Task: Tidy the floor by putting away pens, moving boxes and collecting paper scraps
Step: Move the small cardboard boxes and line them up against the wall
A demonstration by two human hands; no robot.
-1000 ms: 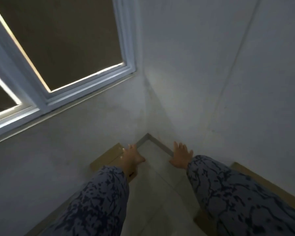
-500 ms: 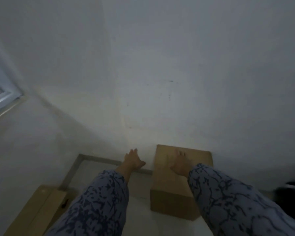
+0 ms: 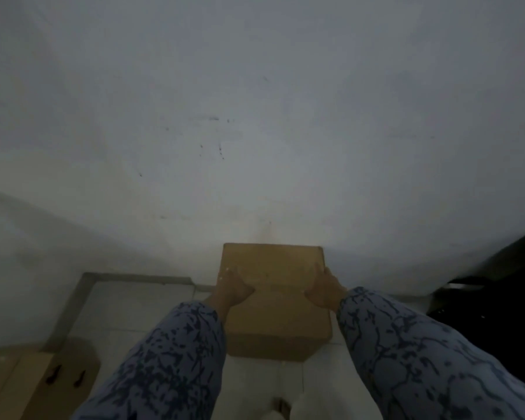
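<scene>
The cardboard box (image 3: 275,298) stands against the wall (image 3: 255,116), long axis pointing away; left hand (image 3: 235,287) and right hand (image 3: 325,287) grip opposite sides.

The scene is dim and grey-blue, with low contrast and soft grain throughout. The brightest patch is a faint warm glow on the wall (image 3: 255,213) just beyond the hands, fading to darker grey above and to both sides. The cardboard box (image 3: 273,298) between the left hand (image 3: 235,287) and the right hand (image 3: 323,287) shows muted, its edges soft. To the right of the right hand a dark mass (image 3: 497,298) is nearly black, without detail. Fingers are blurred. Left of the left hand the floor edge bends with wide-angle distortion. The near sleeves are out of focus.
</scene>
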